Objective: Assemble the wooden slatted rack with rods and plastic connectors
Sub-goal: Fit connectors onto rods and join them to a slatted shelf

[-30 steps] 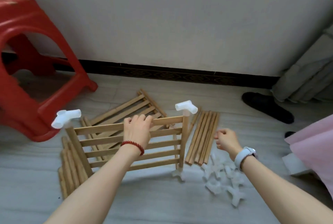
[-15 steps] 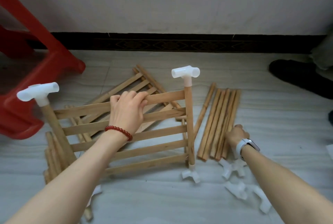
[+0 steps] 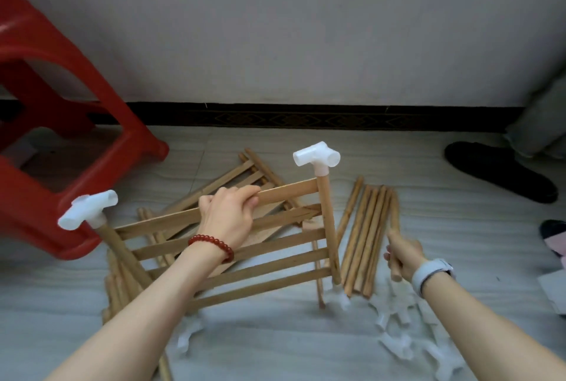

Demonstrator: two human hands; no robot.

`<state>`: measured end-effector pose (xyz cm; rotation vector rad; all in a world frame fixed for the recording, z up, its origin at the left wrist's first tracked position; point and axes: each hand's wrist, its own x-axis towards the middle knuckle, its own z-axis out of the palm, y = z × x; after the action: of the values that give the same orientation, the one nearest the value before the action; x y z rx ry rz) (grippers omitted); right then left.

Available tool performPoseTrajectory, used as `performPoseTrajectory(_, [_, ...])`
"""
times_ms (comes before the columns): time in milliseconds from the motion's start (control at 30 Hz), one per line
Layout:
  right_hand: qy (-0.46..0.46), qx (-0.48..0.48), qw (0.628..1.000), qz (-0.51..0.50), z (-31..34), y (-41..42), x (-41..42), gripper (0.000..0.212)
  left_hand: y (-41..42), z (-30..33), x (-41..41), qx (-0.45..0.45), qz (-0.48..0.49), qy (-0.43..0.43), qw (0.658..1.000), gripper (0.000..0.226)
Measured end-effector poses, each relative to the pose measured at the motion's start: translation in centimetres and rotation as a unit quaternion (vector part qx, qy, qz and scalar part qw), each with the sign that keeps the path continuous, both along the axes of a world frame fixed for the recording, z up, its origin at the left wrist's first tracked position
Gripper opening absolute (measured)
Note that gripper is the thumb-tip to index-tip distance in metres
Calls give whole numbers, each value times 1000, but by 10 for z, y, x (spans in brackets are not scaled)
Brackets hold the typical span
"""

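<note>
A wooden slatted panel [image 3: 275, 261] stands on its edge on the floor, with a white plastic connector [image 3: 317, 157] on top of its right post and another [image 3: 87, 209] on its left post. My left hand [image 3: 228, 215] grips the panel's top slat. My right hand [image 3: 402, 253] grips a wooden rod [image 3: 394, 212] at the right edge of a row of loose rods [image 3: 363, 236]. Loose white connectors [image 3: 401, 331] lie on the floor below that hand.
A second slatted panel [image 3: 226, 181] lies flat behind the standing one, and more rods [image 3: 118, 282] lie at its left. A red plastic stool [image 3: 55, 141] stands at the left. A black slipper [image 3: 499, 171] lies at the right by the wall.
My right hand has closed round a rod from the row and lifted its near end. The left hand still holds the top slat. The camera has tilted up a little.
</note>
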<state>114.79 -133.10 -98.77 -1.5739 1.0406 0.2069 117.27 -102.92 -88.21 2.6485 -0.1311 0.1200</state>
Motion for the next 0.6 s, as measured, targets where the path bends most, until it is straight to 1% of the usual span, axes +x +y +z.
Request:
performPoseTrajectory(100, [-116,90,989,-24,54,20,-8,24,-1,25,-9,-23,25,-20,999,27])
performPoseTrajectory(167, [-197,111,974,16,100,31,-16,16,-5,39,-18,-14,25,-17,999,28])
performPoseTrajectory(233, [-249,91,960,93,148,37,-26,7,-10,48,-31,20,16,-8,1000,29])
performPoseTrajectory(333, [-302,20,930,207,206,44,-41,6,-18,50,-56,100,-23,-5,995,31])
performPoseTrajectory(433, [-296,-66,898,320,228,56,-59,8,-21,42,-81,138,-69,-9,988,34])
performPoseTrajectory(533, [-223,-167,843,460,221,67,-77,13,-18,31,-98,152,-87,-9,984,37])
performPoseTrajectory(600, [-183,-237,803,515,217,72,-86,17,-16,26,-106,142,-76,-4,987,37])
